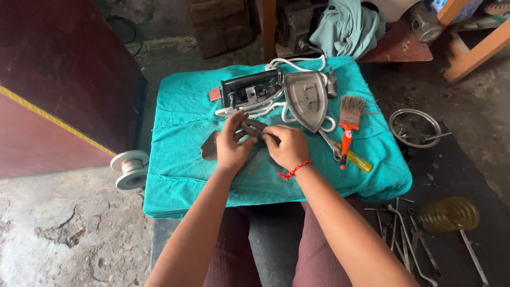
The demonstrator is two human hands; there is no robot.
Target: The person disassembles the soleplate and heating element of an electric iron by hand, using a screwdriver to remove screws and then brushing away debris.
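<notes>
I have my left hand (231, 142) and right hand (287, 144) pinching a curved metal piece (253, 126) between them over the teal cloth (180, 122), near the iron soleplate (306, 99), so I'd keep both grips firm and steady.

Bare forearms, no sleeves; red thread bracelet (294, 170) w/ knot on right wrist, centre frame; dark maroon striped trousers (234, 255) at bottom centre.
</notes>
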